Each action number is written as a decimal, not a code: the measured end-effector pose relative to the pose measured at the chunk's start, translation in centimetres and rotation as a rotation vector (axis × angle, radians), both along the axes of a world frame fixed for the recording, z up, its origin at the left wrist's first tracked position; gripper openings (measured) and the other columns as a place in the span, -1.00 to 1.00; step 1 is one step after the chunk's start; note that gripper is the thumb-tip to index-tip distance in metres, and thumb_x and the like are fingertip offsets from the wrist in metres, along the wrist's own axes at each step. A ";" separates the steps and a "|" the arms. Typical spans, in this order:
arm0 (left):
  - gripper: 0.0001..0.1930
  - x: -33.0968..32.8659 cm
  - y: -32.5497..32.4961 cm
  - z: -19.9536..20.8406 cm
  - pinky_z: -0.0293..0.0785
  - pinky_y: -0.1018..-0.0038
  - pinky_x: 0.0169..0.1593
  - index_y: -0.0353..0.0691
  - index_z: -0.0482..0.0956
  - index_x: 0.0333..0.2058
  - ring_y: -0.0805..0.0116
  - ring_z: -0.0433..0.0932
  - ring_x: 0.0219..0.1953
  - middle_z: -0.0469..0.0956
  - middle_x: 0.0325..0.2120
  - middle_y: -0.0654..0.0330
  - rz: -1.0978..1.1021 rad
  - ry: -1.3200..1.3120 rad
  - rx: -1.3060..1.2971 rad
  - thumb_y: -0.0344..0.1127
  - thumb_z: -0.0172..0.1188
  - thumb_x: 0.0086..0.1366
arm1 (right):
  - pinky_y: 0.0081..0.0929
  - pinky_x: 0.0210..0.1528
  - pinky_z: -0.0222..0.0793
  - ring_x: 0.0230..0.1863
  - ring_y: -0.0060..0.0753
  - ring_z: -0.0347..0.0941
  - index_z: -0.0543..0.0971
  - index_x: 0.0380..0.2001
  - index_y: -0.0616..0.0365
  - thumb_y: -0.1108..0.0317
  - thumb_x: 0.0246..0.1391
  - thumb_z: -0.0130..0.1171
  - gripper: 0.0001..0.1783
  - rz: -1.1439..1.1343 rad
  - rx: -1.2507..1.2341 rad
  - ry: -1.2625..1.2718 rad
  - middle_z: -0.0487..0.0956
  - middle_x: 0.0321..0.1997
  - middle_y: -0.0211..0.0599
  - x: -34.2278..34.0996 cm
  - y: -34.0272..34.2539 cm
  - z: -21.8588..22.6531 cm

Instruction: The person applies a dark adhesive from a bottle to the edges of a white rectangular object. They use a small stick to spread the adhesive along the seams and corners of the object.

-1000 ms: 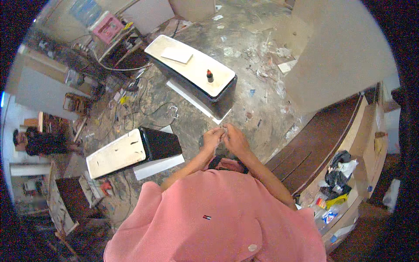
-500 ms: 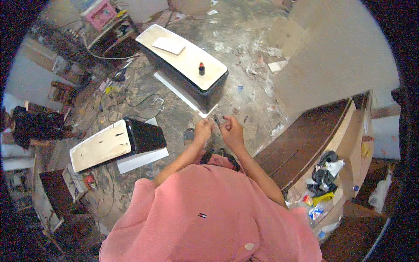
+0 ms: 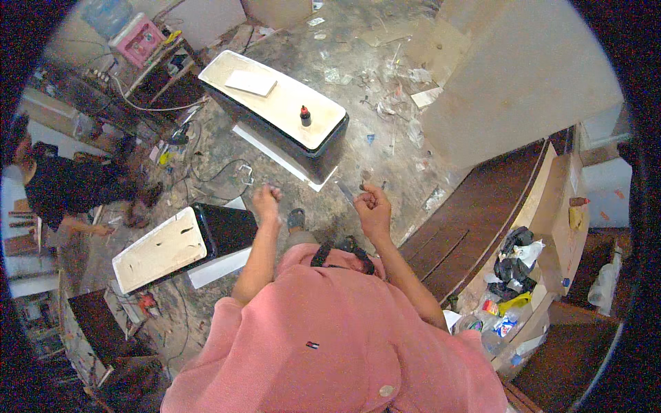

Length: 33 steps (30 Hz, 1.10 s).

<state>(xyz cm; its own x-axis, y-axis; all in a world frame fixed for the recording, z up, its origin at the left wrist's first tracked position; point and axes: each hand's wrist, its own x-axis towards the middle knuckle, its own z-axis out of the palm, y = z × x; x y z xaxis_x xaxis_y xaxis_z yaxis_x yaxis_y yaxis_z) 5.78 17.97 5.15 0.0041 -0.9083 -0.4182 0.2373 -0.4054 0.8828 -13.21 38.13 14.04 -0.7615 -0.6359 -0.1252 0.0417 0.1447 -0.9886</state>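
And here is a thin, straight, dull-grey strip [image 3: 345, 190], narrow and slightly blurred, slanting up and leftward in the air, just on the wearer's side of the near end of the long black-sided box with a rounded cream top [image 3: 281, 111]. Its material I can't make out. Over to containers: upright on that long box, toward its near end, stands a small dark bottle with a red cap [image 3: 305, 118], its contents hidden by the dark wall; a flat white rectangular board [image 3: 251, 82] lies toward the far end. Past the box's far left corner, a translucent blue water jug [image 3: 108, 17] sits on a pink dispenser [image 3: 138, 41], its level unreadable from here. Well to the right of the long box and closer to the wearer, clear plastic bottles [image 3: 491, 337] lie near a crumpled black plastic bag [image 3: 511, 274]. Now the grip: the right hand [image 3: 375, 213], on the wearer's side of the box's near end, has its fingers bent in and pinches the grey strip's lower end. The left hand [image 3: 266, 201], left of that near end and well apart from the right, has its fingers curled inward; whether anything sits inside, I can't tell.
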 end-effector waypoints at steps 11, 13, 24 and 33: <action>-0.70 7.0 -3.7 -0.6 0.46 0.21 -0.26 -0.39 0.55 -0.41 0.07 0.58 -0.45 0.57 -0.56 -0.03 -0.264 -1.114 -0.337 -0.18 0.18 0.24 | -0.63 -0.26 0.35 -0.34 -0.64 0.46 0.48 0.00 0.28 0.50 0.08 0.27 -0.61 -0.120 -0.095 -0.187 0.59 -0.35 -0.40 -2.3 0.2 -0.1; -0.71 7.1 -2.8 -1.3 0.48 0.22 -0.21 -0.39 0.58 -0.37 0.03 0.60 -0.38 0.60 -0.50 -0.09 -0.329 -1.029 -0.372 -0.20 0.21 0.21 | -0.64 -0.26 0.35 -0.33 -0.63 0.46 0.48 0.01 0.27 0.49 0.08 0.28 -0.59 -0.130 -0.111 -0.214 0.59 -0.34 -0.39 -2.4 0.0 0.2; -0.71 -1.6 8.0 4.3 0.53 0.40 -0.30 -0.26 0.67 -0.21 0.39 0.62 -0.41 0.68 -0.42 0.16 -0.904 -0.594 -0.320 -0.15 0.28 0.26 | -0.48 -0.14 0.46 -0.20 -0.44 0.54 0.48 0.05 0.28 0.51 0.07 0.27 -0.56 0.022 0.023 -0.155 0.62 -0.22 -0.26 -0.8 -0.1 -0.1; -0.71 -3.7 9.9 8.1 0.47 0.46 -0.27 -0.28 0.65 -0.22 0.54 0.49 -0.38 0.62 -0.44 0.30 -0.983 -0.218 -0.252 -0.14 0.29 0.29 | -0.60 -0.19 0.39 -0.27 -0.61 0.45 0.43 0.05 0.27 0.60 0.10 0.21 -0.58 0.164 -0.032 -0.088 0.54 -0.32 -0.43 1.0 -0.4 -1.9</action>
